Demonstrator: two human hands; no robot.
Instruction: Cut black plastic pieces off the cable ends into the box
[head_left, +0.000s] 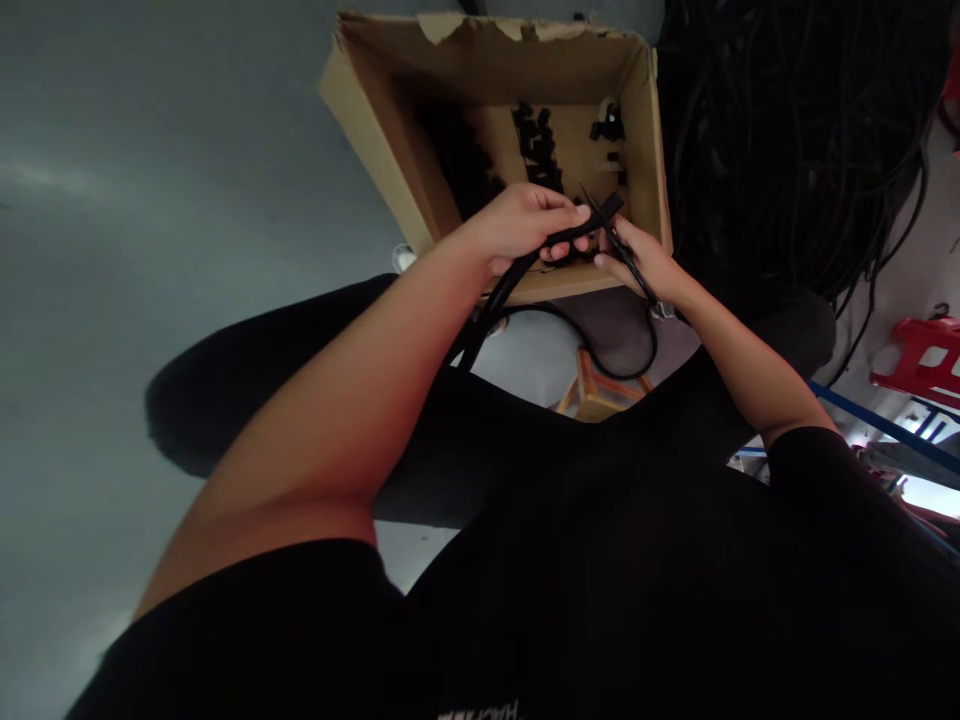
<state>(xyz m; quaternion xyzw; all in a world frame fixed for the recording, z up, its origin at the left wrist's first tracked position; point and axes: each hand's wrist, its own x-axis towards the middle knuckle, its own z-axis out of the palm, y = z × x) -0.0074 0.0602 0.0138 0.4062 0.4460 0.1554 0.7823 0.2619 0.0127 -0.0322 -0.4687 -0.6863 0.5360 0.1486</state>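
Observation:
My left hand (529, 228) is closed around a black tube (512, 283) near its end, thumb on top. The tube looks ribbed and runs down from this hand toward my lap. A pair of scissors (632, 263) with dark handles is in my right hand (643, 258). The blades cross the tube just short of its tip, beyond my left fingertips. Whether they have cut into it I cannot tell. Both hands are over the near side of an open cardboard box (390, 150), which holds many small black pieces (536, 140).
A large heap of black tubing (795, 130) lies right of the box. A red plastic stool (922, 355) stands at the far right, beside a blue bar (892, 425). Below the box, between my legs, is a wooden stool (598, 398). Grey floor (150, 200) spreads out on the left.

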